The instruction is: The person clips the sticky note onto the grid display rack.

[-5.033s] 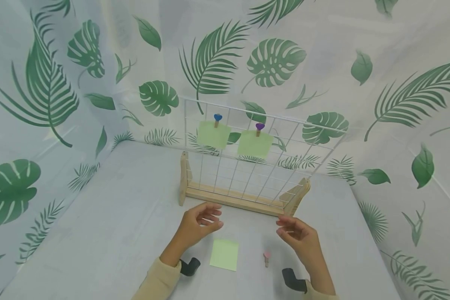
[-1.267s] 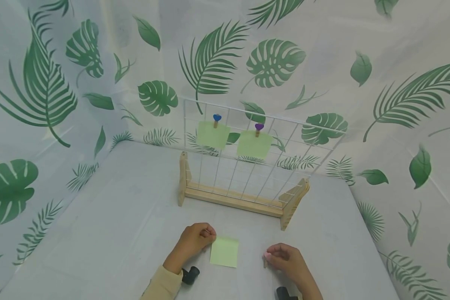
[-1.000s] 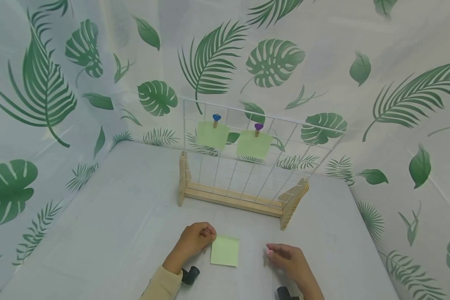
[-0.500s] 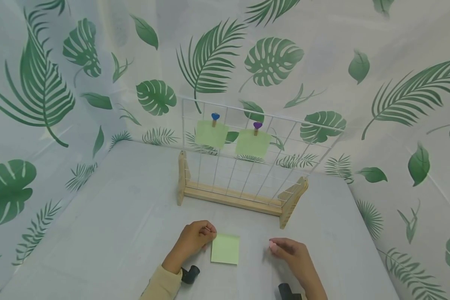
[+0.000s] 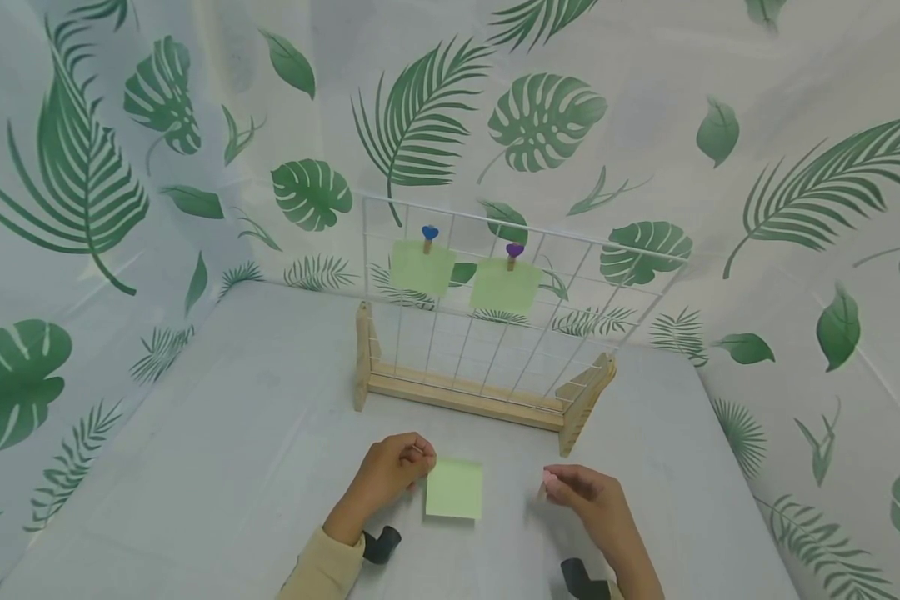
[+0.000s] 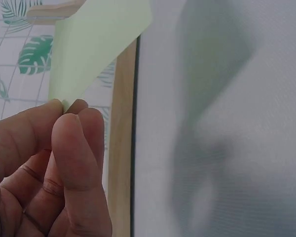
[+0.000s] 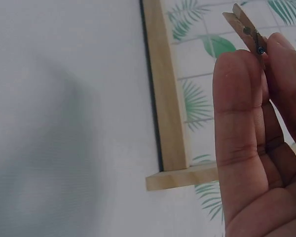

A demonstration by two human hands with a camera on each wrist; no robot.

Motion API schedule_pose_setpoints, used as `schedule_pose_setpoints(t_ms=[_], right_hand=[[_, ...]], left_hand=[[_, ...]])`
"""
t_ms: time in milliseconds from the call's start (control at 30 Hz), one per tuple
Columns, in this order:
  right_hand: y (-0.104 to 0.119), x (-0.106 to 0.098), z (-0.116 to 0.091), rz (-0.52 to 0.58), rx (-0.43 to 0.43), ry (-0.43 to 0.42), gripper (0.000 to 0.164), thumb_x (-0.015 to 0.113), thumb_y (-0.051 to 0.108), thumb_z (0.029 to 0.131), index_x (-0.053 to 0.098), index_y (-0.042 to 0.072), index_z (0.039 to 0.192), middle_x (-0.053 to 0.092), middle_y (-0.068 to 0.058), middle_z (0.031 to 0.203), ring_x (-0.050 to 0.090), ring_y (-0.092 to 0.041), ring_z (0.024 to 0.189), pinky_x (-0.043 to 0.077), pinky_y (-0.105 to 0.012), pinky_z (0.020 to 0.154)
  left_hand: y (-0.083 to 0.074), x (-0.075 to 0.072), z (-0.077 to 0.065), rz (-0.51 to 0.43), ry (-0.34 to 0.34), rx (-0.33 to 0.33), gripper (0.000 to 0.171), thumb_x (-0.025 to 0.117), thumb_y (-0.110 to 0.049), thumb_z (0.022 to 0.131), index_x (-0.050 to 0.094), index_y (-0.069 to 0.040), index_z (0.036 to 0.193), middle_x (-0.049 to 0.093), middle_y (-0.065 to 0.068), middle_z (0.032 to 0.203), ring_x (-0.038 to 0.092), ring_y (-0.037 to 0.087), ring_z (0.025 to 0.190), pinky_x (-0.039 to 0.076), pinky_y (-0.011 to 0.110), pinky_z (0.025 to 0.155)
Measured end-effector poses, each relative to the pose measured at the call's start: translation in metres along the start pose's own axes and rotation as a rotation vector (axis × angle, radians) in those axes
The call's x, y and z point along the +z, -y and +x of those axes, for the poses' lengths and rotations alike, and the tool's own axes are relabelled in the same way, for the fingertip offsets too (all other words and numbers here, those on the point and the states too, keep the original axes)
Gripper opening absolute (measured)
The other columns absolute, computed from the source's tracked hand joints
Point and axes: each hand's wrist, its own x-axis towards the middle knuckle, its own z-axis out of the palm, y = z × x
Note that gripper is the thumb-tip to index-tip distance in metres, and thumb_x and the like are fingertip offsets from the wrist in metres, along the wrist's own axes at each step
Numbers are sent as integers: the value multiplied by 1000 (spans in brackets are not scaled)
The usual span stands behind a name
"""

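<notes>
A green sticky note [image 5: 454, 490] is pinched by one corner between the thumb and fingers of my left hand [image 5: 390, 471]. In the left wrist view the sticky note [image 6: 96, 39] is off the table, its shadow falling on the white surface. My right hand [image 5: 592, 500] pinches a small wooden clothespin [image 7: 246, 30] with a pink top [image 5: 548, 479]; in the right wrist view its wooden ends stick up past the fingertips. Both hands are in front of a white wire grid rack [image 5: 487, 350] on a wooden base [image 5: 465, 403].
Two green notes hang on the grid: the left one [image 5: 420, 271] under a blue heart clothespin [image 5: 429, 235], the right one [image 5: 506, 287] under a purple heart clothespin [image 5: 513, 252]. A leaf-printed sheet [image 5: 225, 83] rises behind and beside the white table [image 5: 255, 400].
From lying on the table, the pink clothespin has come into my right hand's pinch and been lifted. My left hand has taken the note's corner and raised it slightly.
</notes>
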Motion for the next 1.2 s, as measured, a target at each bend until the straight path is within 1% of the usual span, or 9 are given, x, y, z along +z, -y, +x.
schedule_pose_setpoints(t_ms=[167, 267, 400, 700, 867, 1067, 1200], right_hand=[[7, -1, 0, 21, -56, -4, 20, 74, -1, 100, 73, -15, 115, 77, -18, 103, 76, -10, 86, 63, -23, 80], [10, -2, 1, 38, -91, -7, 20, 72, -2, 101, 72, -15, 116, 76, -21, 105, 76, -9, 86, 63, -24, 80], [12, -4, 1, 39, -105, -14, 21, 72, -1, 102, 72, -15, 118, 76, -22, 105, 76, -9, 86, 63, -24, 79], [19, -6, -1, 20, -107, -45, 22, 71, 0, 103, 73, -14, 120, 77, -22, 105, 76, -10, 84, 63, -24, 78], [24, -8, -1, 15, -95, -58, 23, 71, 0, 103, 72, -14, 121, 77, -22, 106, 76, -9, 84, 63, -24, 78], [27, -10, -1, 2, -92, -70, 25, 71, 1, 104, 72, -14, 124, 77, -22, 107, 75, -8, 86, 63, -23, 79], [29, -11, -1, 6, -95, -75, 25, 71, 1, 103, 72, -12, 125, 78, -15, 105, 75, -8, 86, 63, -23, 79]], left_hand=[[-4, -1, 2, -6, -12, 26, 7, 75, -11, 102, 75, -5, 104, 70, -2, 86, 65, 12, 67, 56, 24, 60], [-7, -1, 3, -22, -17, 33, 6, 75, -11, 102, 74, -5, 104, 70, -2, 86, 68, 18, 73, 57, 25, 61], [-9, -1, 4, -38, -23, 35, 6, 73, -11, 103, 74, -5, 105, 70, -1, 88, 70, 24, 80, 59, 25, 63], [-14, -2, 6, -72, -15, 52, 9, 73, -12, 105, 74, -4, 108, 70, -1, 91, 68, 15, 82, 61, 26, 67], [-15, -2, 7, -68, -12, 65, 9, 73, -12, 104, 74, -3, 107, 70, -1, 90, 66, 10, 81, 61, 25, 67], [-16, -2, 8, -67, -11, 76, 9, 72, -13, 105, 74, -4, 106, 71, 0, 91, 67, 12, 82, 61, 25, 66], [-17, -2, 8, -79, -6, 73, 11, 71, -16, 107, 74, -5, 108, 73, 0, 92, 68, 13, 83, 62, 27, 66]])
